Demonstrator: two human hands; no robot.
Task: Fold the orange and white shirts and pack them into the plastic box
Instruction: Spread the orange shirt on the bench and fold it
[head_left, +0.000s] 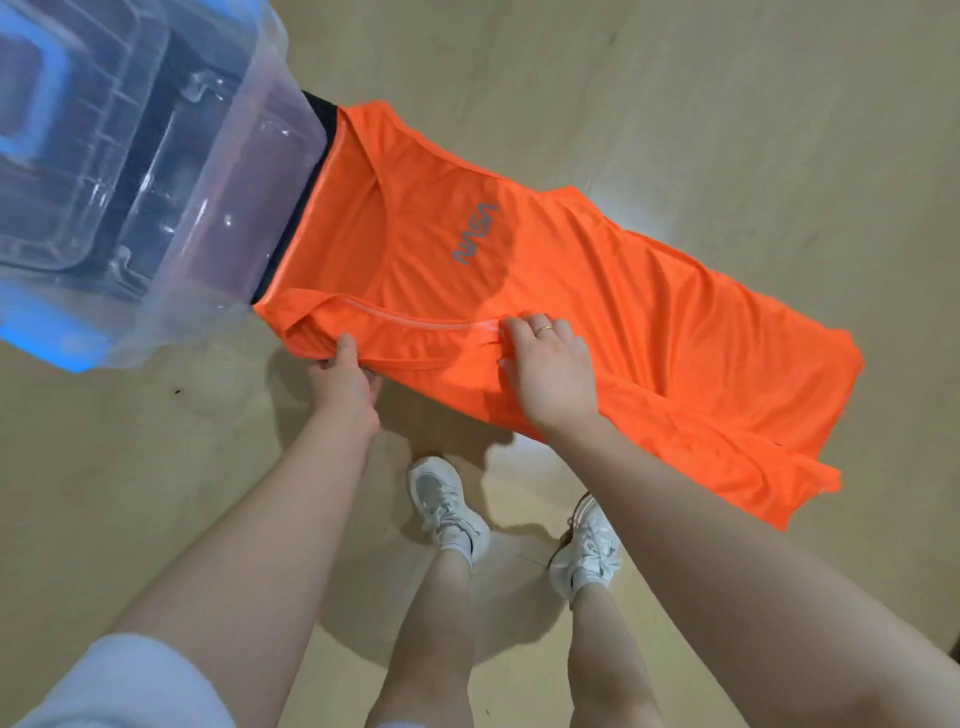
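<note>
Orange NASA shirt (597, 291) lies spread on the wooden floor (727, 104), and we see its collar end touching the clear plastic box (171, 171) at the upper left. Our left hand (345, 376) pinches the folded sleeve edge; our right hand (550, 364) grips the fabric beside the seam.

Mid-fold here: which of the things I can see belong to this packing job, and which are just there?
Part of the job:
orange shirt, laid flat
plastic box, beside the shirt's collar end
left hand, gripping the shirt's near edge
right hand, on the shirt

Just there:
white sneakers
floor
</note>
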